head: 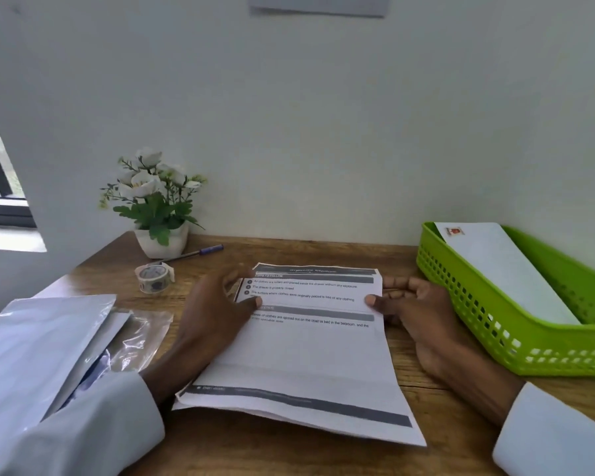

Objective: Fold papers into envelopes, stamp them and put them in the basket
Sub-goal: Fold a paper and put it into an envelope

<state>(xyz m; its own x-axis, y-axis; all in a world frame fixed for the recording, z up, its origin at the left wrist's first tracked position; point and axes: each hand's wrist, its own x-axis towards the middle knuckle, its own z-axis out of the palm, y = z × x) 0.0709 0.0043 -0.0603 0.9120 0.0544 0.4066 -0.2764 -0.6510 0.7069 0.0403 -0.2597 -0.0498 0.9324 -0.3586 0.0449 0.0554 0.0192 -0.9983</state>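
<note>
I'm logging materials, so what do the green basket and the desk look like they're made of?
The green basket looks like moulded plastic: uniform bright colour, slight gloss, regular perforated walls. The desk shows brown wood grain with a matte finish; whether solid wood or laminate cannot be told.

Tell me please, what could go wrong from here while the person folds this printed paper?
1. The left hand and right hand pinch the printed paper at opposite edges; uneven pulling could give a crooked fold.
2. The paper's near edge lifts off the desk, so it might slide.
3. The tape roll and pen lie near the left hand and could be knocked.
</note>
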